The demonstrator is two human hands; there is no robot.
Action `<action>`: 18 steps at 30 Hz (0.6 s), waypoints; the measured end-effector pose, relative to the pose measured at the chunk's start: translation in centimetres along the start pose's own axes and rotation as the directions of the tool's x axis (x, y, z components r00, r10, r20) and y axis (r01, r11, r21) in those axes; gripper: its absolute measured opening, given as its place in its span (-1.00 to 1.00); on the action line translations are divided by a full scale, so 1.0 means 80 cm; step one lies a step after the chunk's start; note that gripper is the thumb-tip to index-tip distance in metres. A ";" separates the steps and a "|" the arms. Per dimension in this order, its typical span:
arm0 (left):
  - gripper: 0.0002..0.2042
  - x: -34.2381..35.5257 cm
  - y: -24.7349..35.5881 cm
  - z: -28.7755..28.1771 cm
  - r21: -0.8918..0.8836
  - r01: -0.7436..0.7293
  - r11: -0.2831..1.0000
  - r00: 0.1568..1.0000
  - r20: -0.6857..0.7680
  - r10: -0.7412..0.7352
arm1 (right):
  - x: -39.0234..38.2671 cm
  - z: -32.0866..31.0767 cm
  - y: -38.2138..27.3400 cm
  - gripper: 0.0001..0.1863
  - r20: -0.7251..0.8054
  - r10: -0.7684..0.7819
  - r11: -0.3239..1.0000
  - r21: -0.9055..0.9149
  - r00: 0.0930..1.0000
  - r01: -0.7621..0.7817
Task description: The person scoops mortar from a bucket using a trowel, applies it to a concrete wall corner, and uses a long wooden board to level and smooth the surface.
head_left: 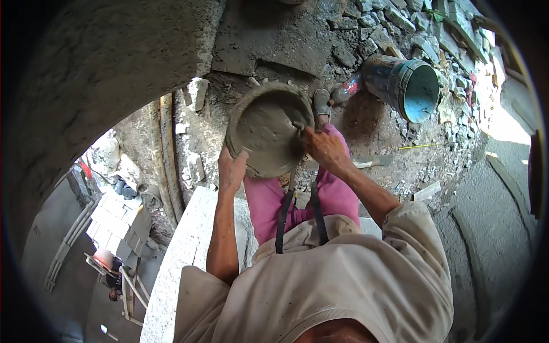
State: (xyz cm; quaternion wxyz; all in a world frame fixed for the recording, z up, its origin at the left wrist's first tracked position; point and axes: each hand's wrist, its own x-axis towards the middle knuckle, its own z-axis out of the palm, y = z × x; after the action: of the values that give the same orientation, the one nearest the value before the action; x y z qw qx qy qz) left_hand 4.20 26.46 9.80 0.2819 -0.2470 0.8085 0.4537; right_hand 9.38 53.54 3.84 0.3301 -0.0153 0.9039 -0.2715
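Observation:
Between my knees is a round basin point(233, 123), its rim and wall caked in grey. Wet grey mortar point(263, 137) lies inside, smooth on the left and darker in shadow toward the far side. My left hand point(232, 168) grips the near left rim, thumb on the edge. At the right rim my right hand point(325, 147) is closed around a mortar-coated tool point(298, 126). A short stub of it shows by the fingers, over the mortar; the rest is hidden, so its exact kind is unclear.
A blue-lined bucket point(420, 91) lies on its side at the far right, beside a plastic bottle point(347, 90). Broken stone point(394, 20) covers the ground behind. A pale concrete ledge point(186, 246) runs along my left. Wooden poles point(163, 154) and another person point(114, 286) are farther left.

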 end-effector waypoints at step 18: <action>-0.48 0.030 -0.111 -0.160 -0.323 0.099 0.941 0.992 0.112 -0.066 | -0.092 0.129 -0.254 -0.61 -0.040 0.266 0.606 0.784 0.963 -0.135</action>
State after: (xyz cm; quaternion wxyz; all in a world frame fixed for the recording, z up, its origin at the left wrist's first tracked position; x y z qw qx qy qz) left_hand 5.32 10.84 8.37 0.2954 -0.3011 0.6958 0.5814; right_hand 18.32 32.74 11.79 0.2626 0.2503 0.7177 -0.5944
